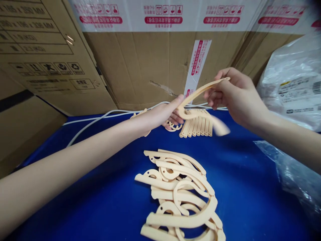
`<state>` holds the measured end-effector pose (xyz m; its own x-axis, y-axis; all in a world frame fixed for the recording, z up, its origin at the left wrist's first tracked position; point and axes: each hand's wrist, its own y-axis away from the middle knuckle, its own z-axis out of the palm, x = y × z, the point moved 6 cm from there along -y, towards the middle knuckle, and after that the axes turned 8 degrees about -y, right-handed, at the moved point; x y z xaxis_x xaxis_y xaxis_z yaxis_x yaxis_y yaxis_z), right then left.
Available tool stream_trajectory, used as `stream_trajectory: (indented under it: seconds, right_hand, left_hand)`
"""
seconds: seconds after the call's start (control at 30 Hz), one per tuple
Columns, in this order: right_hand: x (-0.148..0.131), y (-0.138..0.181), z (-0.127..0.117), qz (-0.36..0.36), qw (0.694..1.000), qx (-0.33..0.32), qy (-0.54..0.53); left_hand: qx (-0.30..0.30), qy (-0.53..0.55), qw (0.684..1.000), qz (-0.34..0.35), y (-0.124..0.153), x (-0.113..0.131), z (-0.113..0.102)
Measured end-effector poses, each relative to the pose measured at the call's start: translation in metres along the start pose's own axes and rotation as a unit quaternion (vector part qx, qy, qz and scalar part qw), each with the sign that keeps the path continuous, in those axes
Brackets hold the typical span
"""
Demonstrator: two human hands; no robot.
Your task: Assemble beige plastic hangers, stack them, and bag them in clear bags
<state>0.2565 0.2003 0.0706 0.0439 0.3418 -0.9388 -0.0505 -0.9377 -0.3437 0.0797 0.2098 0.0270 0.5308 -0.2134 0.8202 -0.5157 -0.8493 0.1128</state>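
Gripping curved plastic piece (200, 92), both hands

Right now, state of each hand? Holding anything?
Left hand: fingers on the lower end of a cream plastic piece; grip hidden, cannot tell.
Right hand: closed, pinching the upper end of the same piece.
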Motion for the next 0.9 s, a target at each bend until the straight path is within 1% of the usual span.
stream_trajectory:
  seconds: [0.03, 0.07, 0.1, 0.13, 0.17, 0.2, 0.23, 0.3, 0.37, 0.43, 0.47, 0.5, 0.53, 0.6, 0.67, 0.7, 0.77, 0.83, 0.87, 0.9]
  right_hand:
    - [-0.003, -0.001, -0.001, -0.023, 1.000, 0.000, 0.020]
    - [-0.007, -0.002, -0.003, -0.058, 0.996, -0.002, 0.060]
    - [-0.013, -0.002, -0.003, -0.104, 0.987, -0.002, 0.123]
    - [-0.019, -0.001, -0.003, -0.154, 0.967, -0.005, 0.203]
    - [-0.024, 0.001, 0.000, -0.202, 0.936, -0.013, 0.289]
    - [-0.027, 0.003, 0.003, -0.241, 0.898, -0.021, 0.367]
    - [-0.030, 0.006, 0.007, -0.268, 0.860, -0.028, 0.432]
    - [-0.032, 0.010, 0.014, -0.301, 0.795, -0.045, 0.524]
    - [-0.030, 0.014, 0.025, -0.328, 0.725, -0.098, 0.597]
    - [-0.021, 0.020, 0.036, -0.356, 0.649, -0.182, 0.647]
    - [-0.017, 0.024, 0.040, -0.363, 0.626, -0.219, 0.655]
    - [-0.013, 0.027, 0.042, -0.365, 0.620, -0.245, 0.650]
    - [-0.011, 0.029, 0.044, -0.361, 0.630, -0.258, 0.637]
    - [-0.007, 0.030, 0.046, -0.334, 0.675, -0.255, 0.607]
    - [-0.002, 0.026, 0.047, -0.283, 0.720, -0.238, 0.587]
    - [0.002, 0.023, 0.047, -0.250, 0.742, -0.236, 0.575]
    - [0.014, 0.012, 0.045, -0.156, 0.799, -0.254, 0.523]
    - [0.031, -0.003, 0.035, -0.036, 0.867, -0.275, 0.413]
    - [0.037, -0.012, 0.024, 0.015, 0.903, -0.244, 0.352]
    - [0.040, -0.021, 0.011, 0.037, 0.935, -0.196, 0.293]
  left_hand:
    - [-0.028, 0.087, 0.996, -0.007, 0.003, 0.004, 0.004]
    - [-0.033, 0.152, 0.988, -0.012, 0.005, 0.008, 0.004]
    - [-0.019, 0.192, 0.981, -0.013, 0.008, 0.011, 0.002]
    - [0.001, 0.212, 0.977, -0.014, 0.010, 0.014, -0.002]
    - [0.016, 0.219, 0.976, -0.015, 0.012, 0.016, -0.006]
    - [0.017, 0.218, 0.976, -0.015, 0.013, 0.019, -0.008]
    - [0.006, 0.213, 0.977, -0.016, 0.014, 0.021, -0.009]
    - [-0.032, 0.206, 0.978, -0.020, 0.016, 0.024, -0.010]
    - [-0.064, 0.201, 0.977, -0.026, 0.016, 0.024, -0.010]
    - [-0.085, 0.189, 0.978, -0.033, 0.017, 0.022, -0.010]
    - [-0.092, 0.181, 0.978, -0.039, 0.018, 0.020, -0.010]
    - [-0.097, 0.171, 0.979, -0.048, 0.019, 0.018, -0.009]
    - [-0.099, 0.157, 0.981, -0.054, 0.020, 0.016, -0.008]
    - [-0.093, 0.116, 0.987, -0.054, 0.020, 0.014, -0.005]
    - [-0.056, 0.051, 0.996, -0.046, 0.016, 0.013, -0.005]
    - [-0.022, 0.009, 0.999, -0.043, 0.013, 0.013, -0.007]
    - [0.065, -0.088, 0.994, -0.021, 0.007, 0.014, -0.016]
    - [0.140, -0.171, 0.975, 0.022, 0.003, 0.018, -0.029]
    - [0.156, -0.191, 0.969, 0.033, 0.001, 0.017, -0.035]
    - [0.149, -0.186, 0.971, 0.028, 0.000, 0.012, -0.041]
